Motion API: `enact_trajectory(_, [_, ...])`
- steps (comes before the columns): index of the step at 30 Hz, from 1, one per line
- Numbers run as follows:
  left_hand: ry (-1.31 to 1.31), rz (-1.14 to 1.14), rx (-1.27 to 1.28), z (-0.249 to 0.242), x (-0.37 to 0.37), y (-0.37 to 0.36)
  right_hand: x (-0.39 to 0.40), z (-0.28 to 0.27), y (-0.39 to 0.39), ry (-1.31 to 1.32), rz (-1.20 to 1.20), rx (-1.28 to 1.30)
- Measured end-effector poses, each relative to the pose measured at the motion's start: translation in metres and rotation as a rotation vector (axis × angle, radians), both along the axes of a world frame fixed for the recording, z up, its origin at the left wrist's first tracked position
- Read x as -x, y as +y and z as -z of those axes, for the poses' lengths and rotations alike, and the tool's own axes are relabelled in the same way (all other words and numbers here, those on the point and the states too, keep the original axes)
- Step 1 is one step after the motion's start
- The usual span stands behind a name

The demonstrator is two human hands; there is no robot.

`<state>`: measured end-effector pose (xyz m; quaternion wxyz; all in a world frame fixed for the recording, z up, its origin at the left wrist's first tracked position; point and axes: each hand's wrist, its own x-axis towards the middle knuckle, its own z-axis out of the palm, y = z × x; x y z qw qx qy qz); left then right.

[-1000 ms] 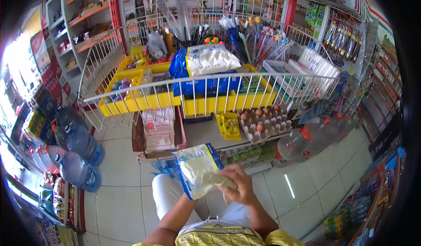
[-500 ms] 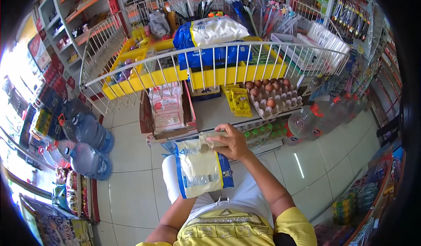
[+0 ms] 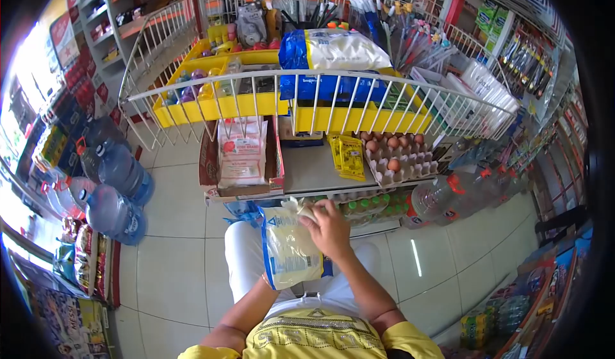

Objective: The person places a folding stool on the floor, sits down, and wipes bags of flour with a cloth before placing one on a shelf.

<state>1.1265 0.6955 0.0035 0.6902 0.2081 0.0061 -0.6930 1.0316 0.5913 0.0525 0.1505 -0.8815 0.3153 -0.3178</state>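
Several eggs (image 3: 394, 165) in a carton (image 3: 410, 171); blue-edged bag (image 3: 288, 247) in both hands (image 3: 330, 232), left fingers hidden.

Handled packet (image 3: 291, 247): pale cream, blue along the edge, dark fine print. Shirt (image 3: 314, 336): yellow, with rows of dark and silvery patterning and lettering. Trousers (image 3: 243, 250): white. Floor tiles (image 3: 170, 263): pale, glossy, crossed by thin dark grout lines. Wire basket (image 3: 256, 74): white. Trays (image 3: 218, 114): bright yellow. Big bag (image 3: 346, 50): white, blue at one end, yellow stripe between. Lower bag (image 3: 330, 88): solid blue, white lettering. Flat bags (image 3: 242, 154): white, red print. Small packets (image 3: 350, 157): yellow, dark print. Eggs (image 3: 394, 165): brown. Egg carton (image 3: 416, 170): greyish, in repeating cups. Bottle caps (image 3: 365, 204): green. Large jugs (image 3: 115, 212): translucent blue. Post (image 3: 456, 3): red. Shelf edges (image 3: 134, 26): orange.
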Motion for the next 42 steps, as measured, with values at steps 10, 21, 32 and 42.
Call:
enact_trajectory(10, [0.018, -0.013, 0.122, -0.008, -0.001, -0.005, 0.004, -0.018, 0.070, 0.028, -0.238, -0.052])
enact_trajectory(21, [0.025, -0.049, 0.242, -0.006, -0.008, -0.001, 0.038, -0.030, 0.067, 0.005, -0.773, -0.292])
enact_trajectory(32, [0.043, -0.069, 0.337, 0.002, -0.008, 0.002, 0.008, -0.005, -0.030, -0.356, -0.057, -0.012])
enact_trajectory(42, [0.043, -0.075, 0.380, 0.002, -0.014, 0.000, 0.026, 0.001, 0.002, -0.123, -0.129, -0.222])
